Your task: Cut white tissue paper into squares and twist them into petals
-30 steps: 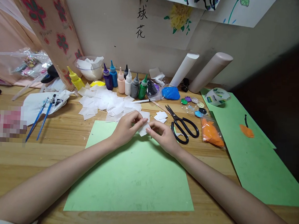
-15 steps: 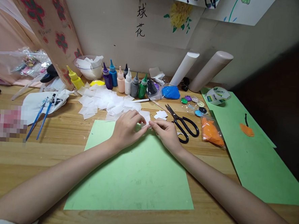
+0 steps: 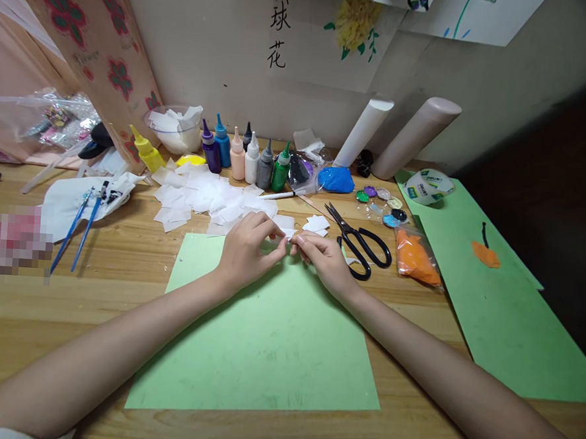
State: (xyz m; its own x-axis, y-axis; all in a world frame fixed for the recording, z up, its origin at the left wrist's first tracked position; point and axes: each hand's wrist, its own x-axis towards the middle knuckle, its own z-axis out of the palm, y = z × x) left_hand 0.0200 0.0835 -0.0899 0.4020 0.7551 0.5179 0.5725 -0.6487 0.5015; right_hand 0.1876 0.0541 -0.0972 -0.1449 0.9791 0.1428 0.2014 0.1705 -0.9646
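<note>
Both hands meet above the top edge of a green sheet (image 3: 260,350). My left hand (image 3: 251,250) and my right hand (image 3: 323,258) pinch a small piece of white paper (image 3: 289,232) between their fingertips; most of it is hidden by the fingers. Just behind the hands lies a spread pile of white paper squares (image 3: 210,194). A few more white pieces (image 3: 316,225) sit right behind my right hand. Black-handled scissors (image 3: 358,240) lie open to the right of that hand.
Paint bottles (image 3: 251,161) stand in a row by the wall, near a bowl of white paper (image 3: 177,129). An orange clay bag (image 3: 416,259) and more green sheets (image 3: 506,312) lie at right. Brushes (image 3: 86,233) rest on a white cloth (image 3: 58,205) at left.
The white paper between the fingertips shows less and looks more folded or crumpled. My fingers have shifted slightly around it; the arms are almost where they were.
</note>
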